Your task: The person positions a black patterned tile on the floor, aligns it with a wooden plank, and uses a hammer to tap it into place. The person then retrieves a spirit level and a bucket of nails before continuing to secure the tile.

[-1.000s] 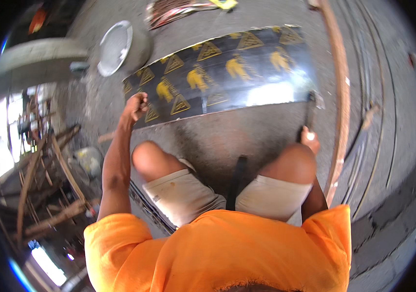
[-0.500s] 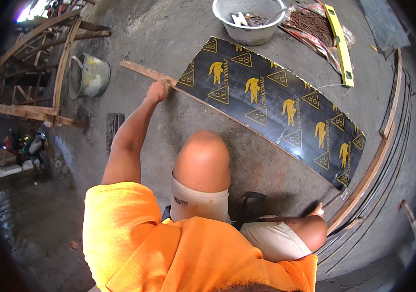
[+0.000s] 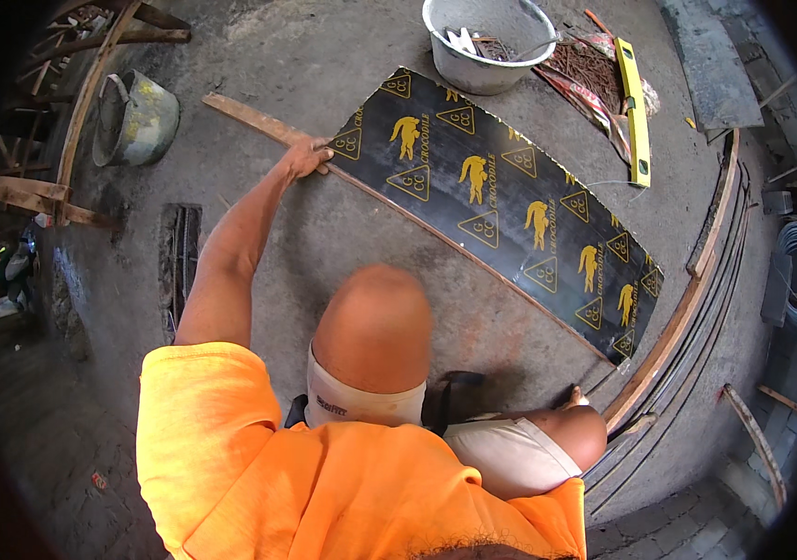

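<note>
A long black plywood panel (image 3: 510, 233) with yellow printed figures lies slantwise across the floor in front of me. A wooden batten (image 3: 247, 118) sticks out past its left corner, close to my left hand. My left hand (image 3: 308, 159) is closed on that corner of the panel, its fingertips at the edge. Beyond my bent right knee, a small part of my right hand (image 3: 577, 399) shows near the panel's near right corner. The knee hides most of it, and I cannot tell whether it touches anything.
A wide grey basin (image 3: 487, 70) with tools inside stands behind the panel. Beside it are a sack with nails (image 3: 587, 73) and a yellow spirit level (image 3: 635, 117). A stained bucket (image 3: 151, 121) sits at left. Long rods (image 3: 711, 317) and timber (image 3: 669, 359) line the right.
The whole scene has shifted left in view as my head turned. My left hand has moved from the batten beside the panel onto the panel's corner.
</note>
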`<state>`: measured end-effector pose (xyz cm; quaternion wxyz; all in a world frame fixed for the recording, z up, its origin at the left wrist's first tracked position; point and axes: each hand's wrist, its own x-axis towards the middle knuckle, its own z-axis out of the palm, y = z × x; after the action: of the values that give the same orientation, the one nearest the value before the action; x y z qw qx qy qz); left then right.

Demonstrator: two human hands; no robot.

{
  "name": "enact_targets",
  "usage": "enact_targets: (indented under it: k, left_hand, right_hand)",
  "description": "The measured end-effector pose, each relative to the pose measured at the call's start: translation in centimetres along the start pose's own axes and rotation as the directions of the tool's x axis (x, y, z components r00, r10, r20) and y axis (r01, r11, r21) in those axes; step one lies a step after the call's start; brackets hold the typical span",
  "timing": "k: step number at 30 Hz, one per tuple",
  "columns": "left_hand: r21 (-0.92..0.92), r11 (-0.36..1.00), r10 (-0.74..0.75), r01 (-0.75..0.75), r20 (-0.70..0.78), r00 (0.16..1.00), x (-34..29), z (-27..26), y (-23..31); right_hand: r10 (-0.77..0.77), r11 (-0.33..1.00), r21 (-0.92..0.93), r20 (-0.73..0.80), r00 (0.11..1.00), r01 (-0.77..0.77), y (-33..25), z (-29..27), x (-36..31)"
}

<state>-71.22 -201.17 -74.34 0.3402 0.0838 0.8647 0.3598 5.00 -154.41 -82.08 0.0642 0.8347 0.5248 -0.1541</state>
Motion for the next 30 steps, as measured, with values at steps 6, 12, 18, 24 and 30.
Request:
enact_targets:
  k: [6, 12, 18, 24, 30]
  left_hand:
    - [-0.079, 0.997, 0.006, -0.008, -0.023, 1.0, 0.4, 0.3, -1.5]
    - [-0.035, 0.992, 0.115, -0.117, -0.051, 0.992, 0.2, 0.5, -2.4]
    - [0.081, 0.992, 0.105, -0.095, -0.131, 0.986, -0.8, 1.2, -2.8]
    - [0.138, 0.983, 0.145, -0.121, -0.178, 0.973, -1.4, 1.8, -3.0]
    - [0.216, 0.968, 0.172, -0.126, -0.211, 0.962, -2.2, 2.1, -2.7]
  right_hand:
    - [-0.009, 1.0, -0.006, 0.011, 1.0, 0.009, 0.2, -0.2, -0.3]
    - [-0.01, 1.0, 0.0, 0.019, 1.0, 0.01, 0.3, -0.3, -0.8]
    - [-0.027, 1.0, -0.001, 0.026, 0.999, 0.027, 0.8, -0.2, -1.2]
    - [-0.043, 0.999, -0.005, 0.032, 0.999, 0.043, 1.0, -0.5, -1.2]
    - [-0.127, 0.991, -0.039, 0.027, 0.992, 0.128, 0.5, -1.7, -0.6]
